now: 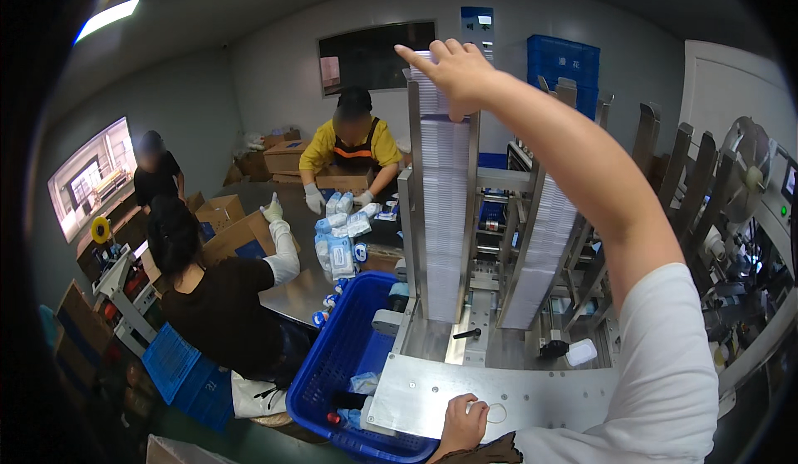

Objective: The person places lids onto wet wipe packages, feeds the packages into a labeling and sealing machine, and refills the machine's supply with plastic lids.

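High up, my right hand [453, 69] reaches over the top of a tall stack of white plastic lids [445, 206]. Its index finger points out to the left, the thumb is down the near side, and the other fingers curl over the top portion. Metal guide rails [416, 173] hold the stack upright. Low at the front, my left hand [463, 424] is by the machine's metal plate [532, 381], fingers curled. A thin rubber band [496, 412] shows as a loop at its fingertips. A second stack of white lids [544, 239] stands to the right.
A blue basket [320, 364] with a few packs adjoins the plate's left side. Beyond, wipe packs [341, 252] lie on a metal table [291, 293], where a gloved co-worker in yellow [374, 144] and another in black [224, 314] work among cartons [241, 239]. Upright metal guides [648, 140] rise at right.
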Demonstrator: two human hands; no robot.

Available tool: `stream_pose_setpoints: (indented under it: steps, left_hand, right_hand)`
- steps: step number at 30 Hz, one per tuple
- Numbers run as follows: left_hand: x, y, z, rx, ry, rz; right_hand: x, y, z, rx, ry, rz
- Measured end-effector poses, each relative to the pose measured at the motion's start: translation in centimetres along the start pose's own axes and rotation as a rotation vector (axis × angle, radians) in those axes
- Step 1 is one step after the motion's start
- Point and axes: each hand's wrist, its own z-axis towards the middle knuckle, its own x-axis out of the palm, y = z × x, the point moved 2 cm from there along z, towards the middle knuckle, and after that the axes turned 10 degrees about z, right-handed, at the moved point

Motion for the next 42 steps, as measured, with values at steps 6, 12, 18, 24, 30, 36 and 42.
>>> stream_pose_setpoints:
  steps: [6, 12, 18, 24, 30, 36, 42]
  left_hand:
    - [0.5, -0.4, 0.3, 0.038, -0.025, -0.032]
    - [-0.4, -1.3, 0.8, 0.003, -0.003, -0.016]
    - [0.0, -1.0, 0.6, -0.017, 0.002, -0.034]
    - [0.5, -0.9, 0.5, -0.037, 0.010, -0.015]
    - [0.1, -0.8, 0.2, -0.013, 0.062, -0.003]
    - [-0.3, -0.9, 0.4, 0.012, 0.046, 0.060]
    - [0.4, -1.6, 0.1, -0.028, 0.040, -0.144]
  right_hand:
    - [-0.7, -6.4, 1.5, 0.274, 0.205, 0.883]
    - [0.9, -7.7, 1.1, 0.397, 0.185, 1.037]
    - [1.2, -9.3, 0.4, 0.336, -0.218, 1.049]
    - [-1.7, -18.4, -7.4, 0.357, -0.278, 1.053]
    - [-1.8, -18.8, -14.5, 0.469, 0.180, 0.834]
    - [-2.9, -15.5, -13.9, 0.480, 0.384, 0.191]
    - [-2.1, -14.3, -22.0, 0.183, -0.359, 0.052]
